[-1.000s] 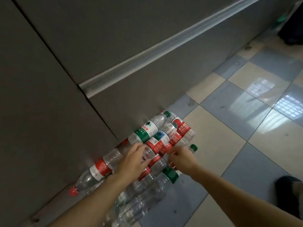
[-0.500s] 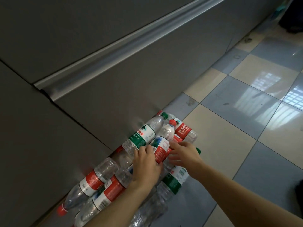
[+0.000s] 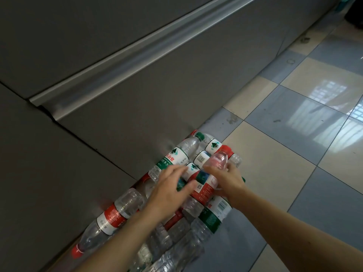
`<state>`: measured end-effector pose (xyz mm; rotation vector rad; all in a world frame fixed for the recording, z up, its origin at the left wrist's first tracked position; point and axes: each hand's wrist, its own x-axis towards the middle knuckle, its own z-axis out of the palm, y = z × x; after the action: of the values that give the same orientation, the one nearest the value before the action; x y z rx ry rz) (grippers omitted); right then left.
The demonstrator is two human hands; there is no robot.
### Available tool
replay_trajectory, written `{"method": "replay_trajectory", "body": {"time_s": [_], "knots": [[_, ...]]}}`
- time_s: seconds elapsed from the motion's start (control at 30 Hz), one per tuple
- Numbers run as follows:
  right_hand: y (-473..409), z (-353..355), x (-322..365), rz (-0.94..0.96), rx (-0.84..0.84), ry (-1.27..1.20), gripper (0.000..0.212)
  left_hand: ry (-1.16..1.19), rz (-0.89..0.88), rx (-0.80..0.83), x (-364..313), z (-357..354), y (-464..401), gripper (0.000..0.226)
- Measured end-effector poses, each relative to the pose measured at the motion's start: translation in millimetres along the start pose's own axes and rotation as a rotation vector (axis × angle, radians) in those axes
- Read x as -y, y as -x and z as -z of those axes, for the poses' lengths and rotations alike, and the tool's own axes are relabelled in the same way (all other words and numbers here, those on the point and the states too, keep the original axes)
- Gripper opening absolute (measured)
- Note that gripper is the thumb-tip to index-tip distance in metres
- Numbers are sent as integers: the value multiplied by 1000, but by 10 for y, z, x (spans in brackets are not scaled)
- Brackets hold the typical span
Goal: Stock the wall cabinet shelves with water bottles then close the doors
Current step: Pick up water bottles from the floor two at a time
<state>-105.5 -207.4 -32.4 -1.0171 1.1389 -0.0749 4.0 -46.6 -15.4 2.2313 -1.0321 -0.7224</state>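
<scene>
Several clear water bottles (image 3: 174,158) with red or green labels lie in a pile on the floor against the grey cabinet front (image 3: 137,107). My right hand (image 3: 228,180) grips one red-labelled bottle (image 3: 206,185) and tilts it up off the pile, its clear end (image 3: 219,160) raised. My left hand (image 3: 170,192) lies over the pile just left of that bottle, fingers spread and thumb against its label. Under this hand a green-labelled bottle is partly hidden. The cabinet doors in view are shut.
A silver handle rail (image 3: 137,54) runs diagonally across the cabinet front. Grey and beige floor tiles (image 3: 284,154) spread out to the right, with window reflections. A dark object (image 3: 355,14) stands at the top right corner.
The red-labelled bottle has been tipped up out of the pile by my right hand. My left hand's fingers have spread wider beside it. The view has moved closer to the bottles.
</scene>
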Motion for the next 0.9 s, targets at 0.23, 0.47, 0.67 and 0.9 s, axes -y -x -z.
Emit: {"method": "replay_trajectory", "body": {"time_s": [0.23, 0.47, 0.67, 0.9], "knots": [[28, 187, 92, 92, 63, 2, 60, -411, -34, -114, -31, 68, -489, 57], [23, 405, 73, 118, 90, 44, 61, -583, -144, -197, -36, -112, -394, 53], [19, 577, 36, 130, 71, 76, 65, -574, -92, -156, -30, -118, -430, 72], [56, 667, 11, 127, 58, 79, 78, -403, 80, 43, -113, -344, -614, 90]]}}
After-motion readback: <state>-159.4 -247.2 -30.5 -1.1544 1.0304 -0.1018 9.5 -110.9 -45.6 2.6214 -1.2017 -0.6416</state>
